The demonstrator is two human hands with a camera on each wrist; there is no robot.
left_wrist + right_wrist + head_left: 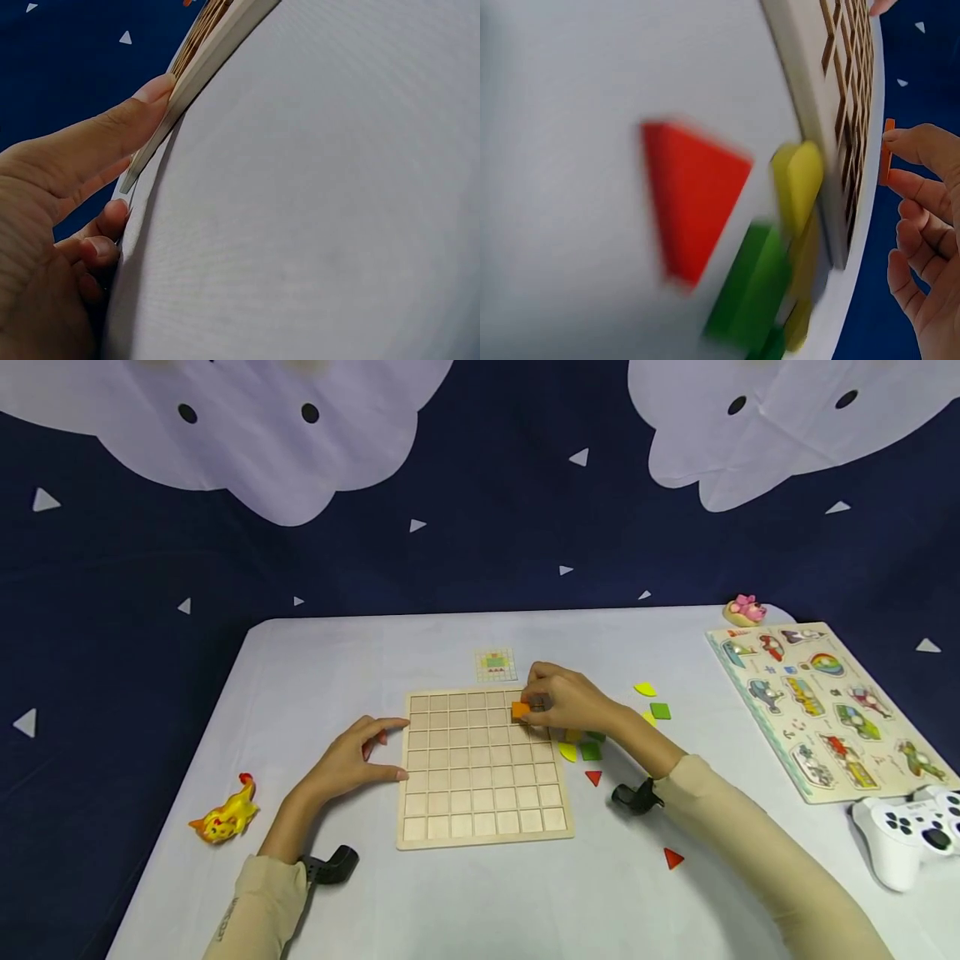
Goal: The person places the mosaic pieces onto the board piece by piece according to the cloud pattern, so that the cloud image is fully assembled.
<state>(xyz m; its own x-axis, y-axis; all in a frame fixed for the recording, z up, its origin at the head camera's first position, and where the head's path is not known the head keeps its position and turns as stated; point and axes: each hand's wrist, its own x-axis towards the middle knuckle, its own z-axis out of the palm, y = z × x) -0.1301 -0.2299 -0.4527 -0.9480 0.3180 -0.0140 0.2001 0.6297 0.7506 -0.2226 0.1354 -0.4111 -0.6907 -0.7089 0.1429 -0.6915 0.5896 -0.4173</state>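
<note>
A wooden grid board [480, 768] with rows of square cells lies on the white table. My left hand [341, 757] is at its left edge, thumb and index finger spread apart along the rim. In the left wrist view the thumb [112, 135] rests on that edge. My right hand [566, 697] pinches an orange square tile [520, 711] over the board's upper right cells. The right wrist view shows the orange tile [886, 152] edge-on between thumb and finger. A small pattern card [496, 665] lies just behind the board.
Beside the board's right edge are green tiles [591, 751], yellow pieces [568, 752] and a red triangle [593, 777]; another red triangle [673, 858] lies nearer. A picture puzzle [832, 710] and a white game controller [907, 831] sit right, a yellow toy [227, 817] left.
</note>
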